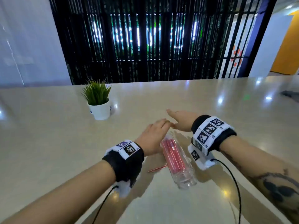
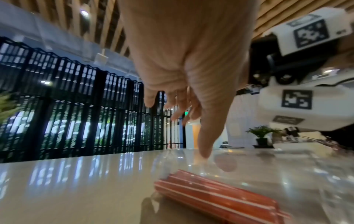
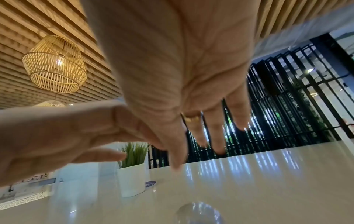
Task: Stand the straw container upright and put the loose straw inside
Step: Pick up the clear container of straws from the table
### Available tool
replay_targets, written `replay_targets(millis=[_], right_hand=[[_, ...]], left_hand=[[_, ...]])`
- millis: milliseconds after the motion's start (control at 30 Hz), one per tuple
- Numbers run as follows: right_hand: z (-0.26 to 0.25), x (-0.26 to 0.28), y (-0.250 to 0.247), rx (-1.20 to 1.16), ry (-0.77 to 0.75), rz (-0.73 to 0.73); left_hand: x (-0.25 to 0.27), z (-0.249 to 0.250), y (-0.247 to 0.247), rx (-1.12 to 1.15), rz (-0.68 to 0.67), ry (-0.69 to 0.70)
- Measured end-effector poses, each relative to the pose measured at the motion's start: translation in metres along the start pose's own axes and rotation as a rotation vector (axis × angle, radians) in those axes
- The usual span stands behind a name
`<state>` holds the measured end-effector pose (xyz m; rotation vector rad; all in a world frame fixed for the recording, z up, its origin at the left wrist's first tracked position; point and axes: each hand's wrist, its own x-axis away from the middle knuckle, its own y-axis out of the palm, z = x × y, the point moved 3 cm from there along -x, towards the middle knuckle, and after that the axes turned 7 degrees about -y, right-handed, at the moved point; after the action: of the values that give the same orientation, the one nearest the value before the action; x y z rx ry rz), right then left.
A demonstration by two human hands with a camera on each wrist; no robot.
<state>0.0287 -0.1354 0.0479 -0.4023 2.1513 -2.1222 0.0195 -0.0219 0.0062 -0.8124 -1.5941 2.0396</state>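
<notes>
The clear straw container [image 1: 181, 165] lies on its side on the table, with a bundle of red straws [image 1: 172, 155] inside it. One loose red straw [image 1: 157, 168] lies on the table beside its left wall. My left hand [image 1: 159, 128] hovers over the container's far end with straight fingers and holds nothing. In the left wrist view its thumb [image 2: 205, 145] points down close to the clear container [image 2: 191, 160], above the straws [image 2: 220, 197]. My right hand [image 1: 175, 118] is just beyond, fingers spread [image 3: 216, 136], holding nothing. The container's end [image 3: 199, 212] shows below it.
A small green plant in a white pot [image 1: 100, 110] stands at the far left of the beige table [image 1: 48, 135]. A dark object [image 1: 289, 94] lies at the far right edge. Cables hang from both wrist bands.
</notes>
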Motion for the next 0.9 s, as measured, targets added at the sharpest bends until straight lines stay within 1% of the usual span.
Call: replay_targets(millis=[67, 167, 267, 333, 400, 533, 600, 700, 767, 833, 900], right_hand=[[-0.004, 0.001, 0.012, 0.024, -0.003, -0.119], [-0.006, 0.01, 0.032, 0.068, 0.017, -0.289], [-0.007, 0.024, 0.037, 0.151, 0.011, -0.353], [-0.007, 0.033, 0.041, 0.203, 0.001, -0.384], [-0.005, 0.037, 0.046, 0.208, 0.013, -0.418], [0.002, 0.038, 0.051, 0.161, 0.049, -0.433], [0.007, 0.04, 0.051, 0.129, 0.07, -0.438], [0.018, 0.041, 0.048, 0.042, 0.125, -0.405], [0.025, 0.042, 0.045, 0.007, 0.157, -0.387], [0.031, 0.044, 0.042, -0.035, 0.168, -0.368], [0.041, 0.044, 0.037, -0.161, 0.172, -0.332]], left_hand=[[-0.001, 0.009, 0.006, -0.048, -0.046, 0.022], [-0.003, 0.013, 0.011, -0.211, -0.15, -0.003], [-0.01, 0.01, 0.015, -0.311, -0.207, 0.023], [-0.014, 0.012, 0.019, -0.4, -0.299, 0.059], [-0.02, 0.015, 0.023, -0.48, -0.404, 0.095], [-0.025, 0.022, 0.034, -0.469, -0.512, 0.13], [-0.025, 0.024, 0.04, -0.463, -0.514, 0.164], [-0.026, 0.023, 0.047, -0.474, -0.449, 0.221], [-0.028, 0.022, 0.048, -0.456, -0.407, 0.229], [-0.03, 0.019, 0.047, -0.403, -0.371, 0.199], [-0.032, 0.014, 0.04, -0.237, -0.314, 0.115]])
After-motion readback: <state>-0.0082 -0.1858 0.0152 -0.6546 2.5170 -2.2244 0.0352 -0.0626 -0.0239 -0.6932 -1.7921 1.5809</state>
